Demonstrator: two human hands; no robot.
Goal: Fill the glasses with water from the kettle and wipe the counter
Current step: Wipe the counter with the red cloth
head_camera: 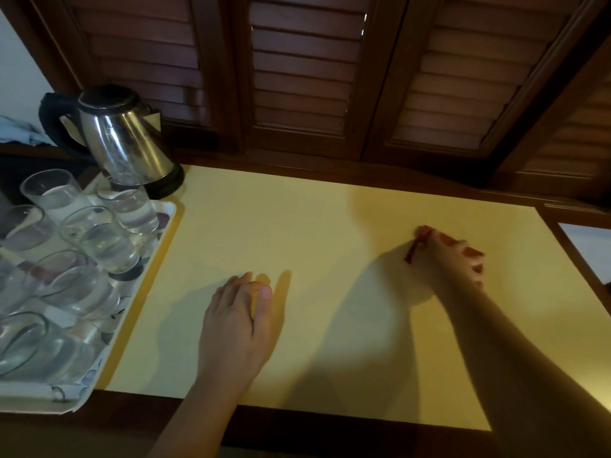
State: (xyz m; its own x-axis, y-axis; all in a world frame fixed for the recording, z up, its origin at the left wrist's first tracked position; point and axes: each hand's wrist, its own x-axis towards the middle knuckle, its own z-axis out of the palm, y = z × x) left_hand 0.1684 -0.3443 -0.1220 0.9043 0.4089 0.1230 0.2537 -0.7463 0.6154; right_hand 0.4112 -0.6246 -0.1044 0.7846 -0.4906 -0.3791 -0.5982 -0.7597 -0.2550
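So here's our setup: the pale yellow flat counter top (314, 242) takes up most of the view, and we'll use it as the anchor for everything. Our left hand (236, 328) lies palm down on its near-middle part, fingers loosely spread and flat, holding nothing. Our right hand (453, 262) is over toward the counter's right side, fingers curled and bunched around a small red cloth (417, 246) that pokes out at the fingertips and touches the surface. It's blurry, so we can't tell much more about the cloth than its colour.

Off the counter's left edge sits a white rectangular plastic tray (167, 223), overlapping the yellow surface a bit. On it stand the clear drinking glasses (99, 239), packed close together, and the ones we can read clearly have water in them. Just past the tray, at the counter's far left corner, stands the shiny stainless steel electric kettle (127, 143) with its black handle pointing left. Behind the counter's far edge run dark brown wooden louvred shutters (304, 77).
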